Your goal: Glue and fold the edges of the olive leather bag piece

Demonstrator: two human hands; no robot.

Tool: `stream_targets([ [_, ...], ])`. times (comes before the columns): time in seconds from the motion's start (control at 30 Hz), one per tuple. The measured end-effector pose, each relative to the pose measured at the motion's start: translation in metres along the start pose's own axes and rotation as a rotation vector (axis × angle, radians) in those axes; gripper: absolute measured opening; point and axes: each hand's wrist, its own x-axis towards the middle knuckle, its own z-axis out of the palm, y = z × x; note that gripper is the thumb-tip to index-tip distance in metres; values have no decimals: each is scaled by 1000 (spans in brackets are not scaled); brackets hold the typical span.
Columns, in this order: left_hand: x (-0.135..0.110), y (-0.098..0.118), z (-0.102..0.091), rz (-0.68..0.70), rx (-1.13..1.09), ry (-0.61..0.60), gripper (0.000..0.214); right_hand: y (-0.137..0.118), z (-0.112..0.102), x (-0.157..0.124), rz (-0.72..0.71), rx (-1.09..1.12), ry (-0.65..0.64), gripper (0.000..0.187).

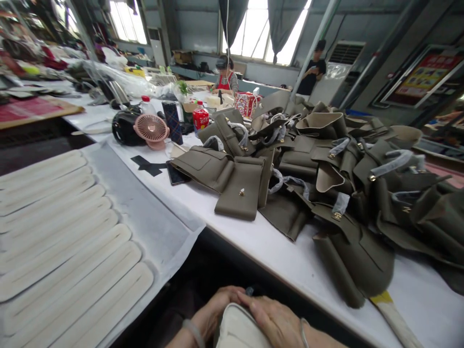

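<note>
At the bottom edge, below the table's front, my left hand [213, 311] and my right hand [273, 319] both rest on a cream-coloured leather piece [237, 331] in my lap. The fingers of both hands curl over its top edge and grip it. A small dark object shows between the fingertips; I cannot make out what it is. On the white table [253, 241] ahead lies a large heap of olive-green bag parts [326, 179] with metal clasps and wrapped handles.
Rows of long cream strips [65, 232] lie on a sheet at the left. A pink desk fan [151, 129], a black phone [177, 174], a red bottle [200, 118] and a dark tumbler [173, 121] stand behind. Two people are at the far back.
</note>
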Motion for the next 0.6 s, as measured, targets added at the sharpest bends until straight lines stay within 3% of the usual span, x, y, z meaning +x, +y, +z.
stream_targets([
  [0.17, 24, -10, -5, -67, -117, 23, 8, -20, -9, 11, -64, 61, -67, 67],
  [0.33, 27, -12, -3, -100, -203, 20, 6, -13, -3, 21, -106, 46, -73, 65],
  [0.47, 8, 2, -1, -97, -263, 30, 13, -6, -2, 20, -117, 53, -43, 65],
  [0.6, -39, 25, 0, -83, -390, -12, 40, -8, -12, 13, -59, 301, -102, 64],
])
